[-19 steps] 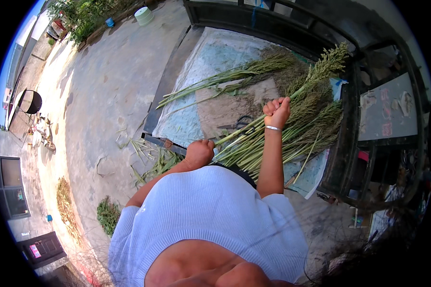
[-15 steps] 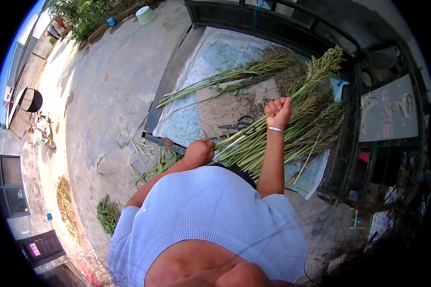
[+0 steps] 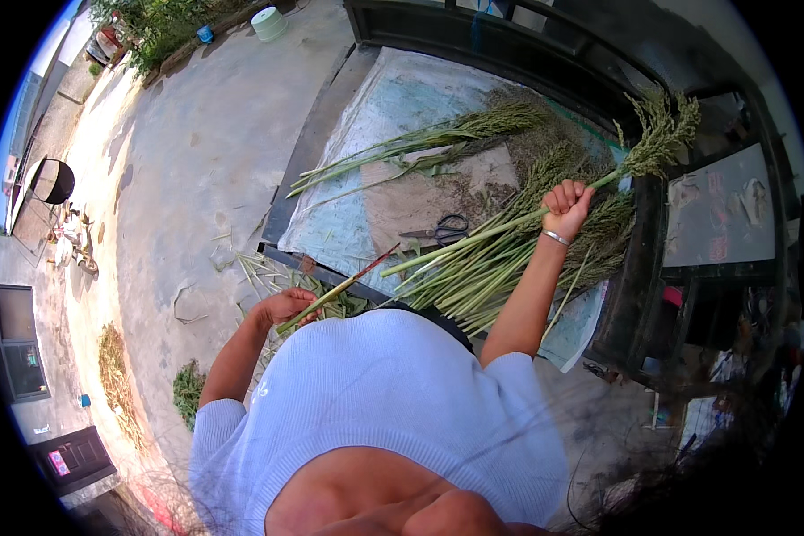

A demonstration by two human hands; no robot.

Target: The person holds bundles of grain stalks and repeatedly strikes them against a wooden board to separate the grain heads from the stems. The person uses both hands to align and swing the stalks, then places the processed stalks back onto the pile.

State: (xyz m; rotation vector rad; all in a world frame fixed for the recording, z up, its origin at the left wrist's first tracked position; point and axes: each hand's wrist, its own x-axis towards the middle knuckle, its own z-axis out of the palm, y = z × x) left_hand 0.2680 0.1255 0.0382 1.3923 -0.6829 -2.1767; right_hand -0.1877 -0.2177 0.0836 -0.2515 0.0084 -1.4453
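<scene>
My right hand (image 3: pixel 566 207) is closed in a fist round the upper stem of a sorghum stalk (image 3: pixel 657 147), its green seed head spreading beyond the thumb side and its bare stem slanting down to the left. Lower left, over the truck bed's edge, my left hand (image 3: pixel 292 306) grips a short piece of stalk (image 3: pixel 335 291) with a thin reddish-brown end. A thick pile of sorghum stalks (image 3: pixel 473 281) lies beneath the right hand and forearm. Dark-handled scissors (image 3: pixel 448 230) rest just left of that pile. Farther off lies a smaller sorghum bundle (image 3: pixel 411 147).
A pale blue-white sheet (image 3: pixel 411 85) and a brown patch of sacking (image 3: pixel 402 196) cover the bed, which has dark metal rails (image 3: pixel 509 54) behind and at right. Cut leaves (image 3: pixel 250 268) litter the concrete at left. A pale green tub (image 3: pixel 268 24) stands farther back.
My hands have drawn apart: the left moved down and left with the short piece of stalk, now off the long stem. The right moved right, carrying the sorghum stalk.
</scene>
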